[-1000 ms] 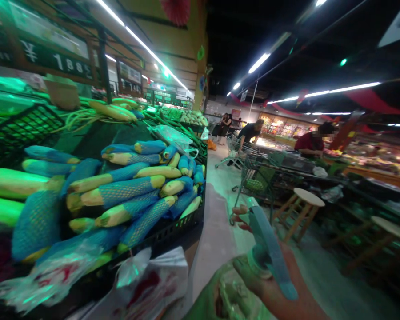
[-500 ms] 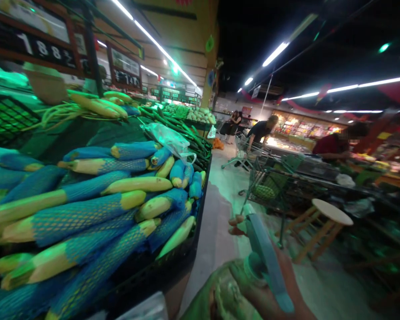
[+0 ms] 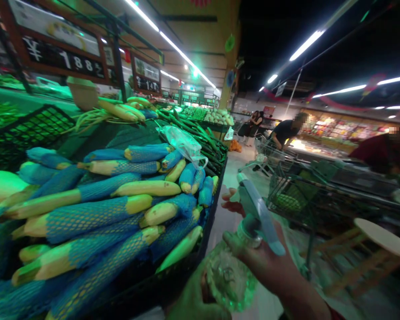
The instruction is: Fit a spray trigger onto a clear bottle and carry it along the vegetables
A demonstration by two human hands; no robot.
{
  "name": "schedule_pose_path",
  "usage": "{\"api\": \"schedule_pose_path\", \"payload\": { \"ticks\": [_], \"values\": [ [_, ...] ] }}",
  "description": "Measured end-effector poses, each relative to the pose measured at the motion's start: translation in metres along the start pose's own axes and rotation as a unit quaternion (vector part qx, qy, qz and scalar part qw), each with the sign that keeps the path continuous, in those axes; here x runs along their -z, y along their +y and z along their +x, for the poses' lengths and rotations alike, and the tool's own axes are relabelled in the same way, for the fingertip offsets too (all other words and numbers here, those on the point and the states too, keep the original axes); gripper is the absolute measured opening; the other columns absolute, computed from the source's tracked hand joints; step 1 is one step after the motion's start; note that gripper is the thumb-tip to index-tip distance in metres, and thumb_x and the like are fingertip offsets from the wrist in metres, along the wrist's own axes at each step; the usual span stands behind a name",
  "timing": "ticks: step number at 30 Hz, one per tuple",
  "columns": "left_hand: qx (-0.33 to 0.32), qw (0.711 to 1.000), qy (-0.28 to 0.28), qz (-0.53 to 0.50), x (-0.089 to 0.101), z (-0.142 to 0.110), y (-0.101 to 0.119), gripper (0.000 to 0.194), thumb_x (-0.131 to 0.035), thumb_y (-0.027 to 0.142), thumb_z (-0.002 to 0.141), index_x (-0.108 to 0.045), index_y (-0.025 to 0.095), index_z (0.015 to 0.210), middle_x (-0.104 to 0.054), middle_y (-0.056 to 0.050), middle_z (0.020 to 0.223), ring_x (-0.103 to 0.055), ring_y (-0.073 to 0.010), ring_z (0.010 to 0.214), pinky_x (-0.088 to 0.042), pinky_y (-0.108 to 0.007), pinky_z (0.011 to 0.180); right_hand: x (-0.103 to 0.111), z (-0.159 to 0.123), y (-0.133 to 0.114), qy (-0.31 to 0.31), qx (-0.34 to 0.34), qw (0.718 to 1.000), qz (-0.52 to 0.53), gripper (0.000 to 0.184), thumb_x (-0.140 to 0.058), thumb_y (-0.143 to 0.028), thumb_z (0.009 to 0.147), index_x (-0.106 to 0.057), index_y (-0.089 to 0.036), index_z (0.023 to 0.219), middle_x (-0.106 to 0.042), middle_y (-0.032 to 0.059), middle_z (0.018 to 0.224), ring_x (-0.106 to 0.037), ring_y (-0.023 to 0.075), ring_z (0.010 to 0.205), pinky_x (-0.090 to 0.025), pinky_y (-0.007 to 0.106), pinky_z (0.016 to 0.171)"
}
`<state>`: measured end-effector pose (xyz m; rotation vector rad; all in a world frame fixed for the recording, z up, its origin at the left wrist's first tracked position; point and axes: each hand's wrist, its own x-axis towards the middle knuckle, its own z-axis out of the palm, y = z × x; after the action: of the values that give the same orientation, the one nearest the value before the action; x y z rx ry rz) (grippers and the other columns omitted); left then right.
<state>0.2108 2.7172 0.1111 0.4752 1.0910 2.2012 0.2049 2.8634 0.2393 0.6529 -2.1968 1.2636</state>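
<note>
A spray bottle [image 3: 231, 280] with a clear ribbed body and a grey-blue spray head [image 3: 262, 213] is held low in front of me, tilted. My left hand [image 3: 193, 298] wraps around the lower side of the clear body, partly cut off by the bottom edge. My right hand [image 3: 270, 266] closes around the neck, its thumb against the collar and some fingertips showing beyond the spray head. To the left of both hands lies a heap of long pale vegetables [image 3: 150, 187], many in blue mesh sleeves [image 3: 90, 218].
The vegetables' black display edge [image 3: 216, 213] runs along the aisle. A clear plastic bag [image 3: 182, 140] lies on the produce. Right of me stand a shopping cart [image 3: 286, 195] and a wooden stool [image 3: 386, 235]. One person [image 3: 283, 133] leans over farther ahead; another in red [image 3: 376, 151] is at the right.
My view has turned left, so the surroundings shift right. The spray bottle's clear body has come into fuller view, and both hands remain on the bottle.
</note>
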Motion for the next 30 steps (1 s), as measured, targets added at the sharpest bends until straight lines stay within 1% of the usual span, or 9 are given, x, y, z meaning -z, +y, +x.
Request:
{"api": "schedule_pose_path", "payload": {
  "ticks": [2, 4, 12, 15, 19, 23, 26, 28, 30],
  "values": [
    [-0.034, 0.999, 0.011, -0.02, -0.009, 0.011, -0.001, 0.081, -0.09, 0.03, 0.057, -0.055, 0.021, 0.129, -0.068, -0.006, 0.11, -0.065, -0.0216, 0.1, -0.052, -0.037, 0.09, 0.005, 0.009, 0.005, 0.017, 0.016, 1.0, 0.009, 0.03, -0.064, -0.015, 0.082, -0.056, -0.026, 0.109, -0.059, -0.0045, 0.089, -0.055, 0.0113, 0.071, -0.049, 0.021, 0.063],
    [-0.054, 0.998, 0.029, -0.033, -0.016, 0.023, -0.003, 0.097, -0.092, 0.023, 0.047, -0.051, 0.023, 0.135, -0.067, -0.007, 0.114, -0.062, -0.0262, 0.111, -0.047, -0.038, 0.099, 0.01, 0.017, 0.011, 0.024, 0.03, 0.999, 0.016, 0.021, -0.062, -0.017, 0.081, -0.056, -0.023, 0.1, -0.058, -0.0043, 0.084, -0.056, 0.0117, 0.071, -0.049, 0.021, 0.063],
    [-0.097, 0.995, 0.013, 0.012, -0.029, 0.069, -0.015, 0.111, -0.086, 0.028, 0.059, -0.025, 0.026, 0.151, -0.059, -0.014, 0.133, -0.055, -0.0339, 0.125, -0.044, -0.045, 0.104, 0.043, 0.034, 0.047, 0.022, 0.026, 0.994, 0.103, 0.029, -0.063, -0.02, 0.08, -0.058, -0.022, 0.108, -0.06, -0.0052, 0.079, -0.055, 0.0115, 0.066, -0.047, 0.02, 0.06],
    [-0.13, 0.99, 0.034, 0.048, -0.041, 0.089, -0.021, 0.111, -0.087, 0.037, 0.058, -0.027, 0.024, 0.151, -0.058, -0.014, 0.136, -0.054, -0.035, 0.126, -0.043, -0.048, 0.107, 0.058, 0.041, 0.06, 0.012, 0.029, 0.99, 0.135, 0.022, -0.065, -0.022, 0.081, -0.057, -0.021, 0.102, -0.063, -0.0025, 0.085, -0.059, 0.0124, 0.07, -0.05, 0.02, 0.062],
    [-0.129, 0.983, 0.095, 0.087, -0.057, 0.113, -0.03, 0.101, -0.089, 0.036, 0.055, -0.041, 0.025, 0.143, -0.06, -0.012, 0.132, -0.051, -0.0357, 0.131, -0.037, -0.051, 0.114, 0.078, 0.048, 0.072, 0.018, 0.042, 0.985, 0.169, 0.034, -0.062, -0.014, 0.078, -0.056, -0.021, 0.11, -0.067, -0.0013, 0.101, -0.065, 0.0121, 0.084, -0.055, 0.019, 0.072],
    [-0.093, 0.984, 0.123, 0.084, -0.071, 0.134, -0.039, 0.096, -0.091, 0.025, 0.05, -0.049, 0.026, 0.136, -0.065, -0.009, 0.122, -0.059, -0.0322, 0.117, -0.047, -0.045, 0.101, 0.101, 0.053, 0.084, -0.007, 0.036, 0.978, 0.206, 0.038, -0.062, -0.011, 0.076, -0.055, -0.021, 0.111, -0.068, -0.0009, 0.106, -0.067, 0.0132, 0.092, -0.057, 0.02, 0.079],
    [-0.065, 0.986, 0.14, 0.069, -0.084, 0.147, -0.043, 0.102, -0.086, 0.009, 0.048, -0.044, 0.023, 0.14, -0.07, -0.004, 0.102, -0.064, -0.0177, 0.084, -0.053, -0.031, 0.082, 0.116, 0.056, 0.098, -0.026, 0.007, 0.976, 0.217, 0.046, -0.063, -0.013, 0.074, -0.053, -0.019, 0.119, -0.068, 0.0002, 0.103, -0.067, 0.0147, 0.086, -0.058, 0.023, 0.074],
    [-0.038, 0.986, 0.154, 0.047, -0.092, 0.153, -0.046, 0.099, -0.078, 0.002, 0.048, -0.044, 0.02, 0.139, -0.07, 0.001, 0.084, -0.056, -0.0091, 0.062, -0.049, -0.021, 0.063, 0.125, 0.056, 0.107, -0.033, 0.004, 0.978, 0.207, 0.051, -0.063, -0.015, 0.073, -0.053, -0.017, 0.123, -0.068, 0.0006, 0.102, -0.066, 0.0145, 0.085, -0.056, 0.023, 0.074],
    [-0.034, 0.982, 0.184, 0.034, -0.098, 0.159, -0.05, 0.095, -0.071, -0.002, 0.047, -0.046, 0.016, 0.137, -0.068, 0.002, 0.076, -0.05, -0.0066, 0.053, -0.042, -0.017, 0.048, 0.131, 0.057, 0.116, -0.028, 0.004, 0.982, 0.184, 0.052, -0.065, -0.017, 0.073, -0.054, -0.016, 0.124, -0.067, 0.0011, 0.103, -0.064, 0.0149, 0.087, -0.054, 0.024, 0.077]
  ]
}}
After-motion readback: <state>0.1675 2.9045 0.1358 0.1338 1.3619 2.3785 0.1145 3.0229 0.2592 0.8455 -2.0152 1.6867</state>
